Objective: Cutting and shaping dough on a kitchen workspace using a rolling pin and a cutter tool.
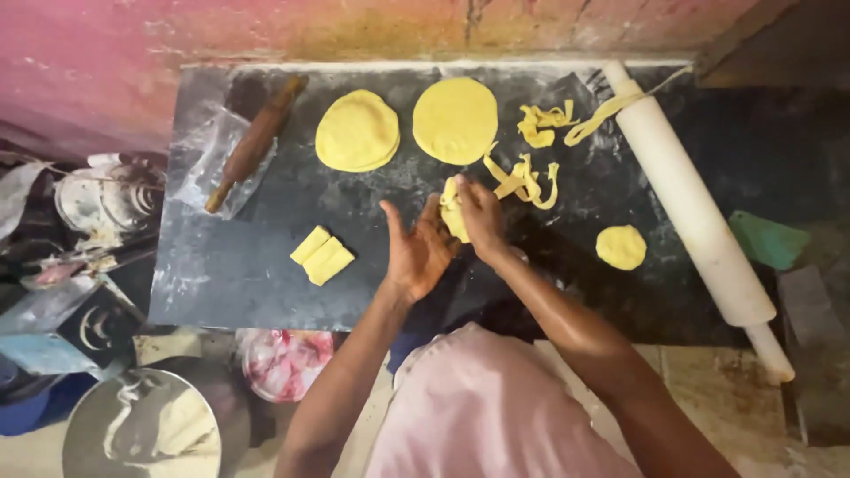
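My right hand (482,215) grips a lump of yellow dough (452,212) over the middle of a dark stone slab (221,265). My left hand (418,250) is open, palm up, pressed against the lump from the left. Just right of my hands lie yellow dough trimmings (526,181). Two rolled dough rounds, a stacked one (357,131) and a single one (455,119), sit at the back of the slab.
A long white rolling pin (691,204) lies diagonally at the right, with more dough strips (567,119) by its far end. A small dough disc (621,247), folded dough pieces (322,256), a wooden rolling pin (257,140) on a plastic bag. Metal bowls (146,429) stand at the lower left.
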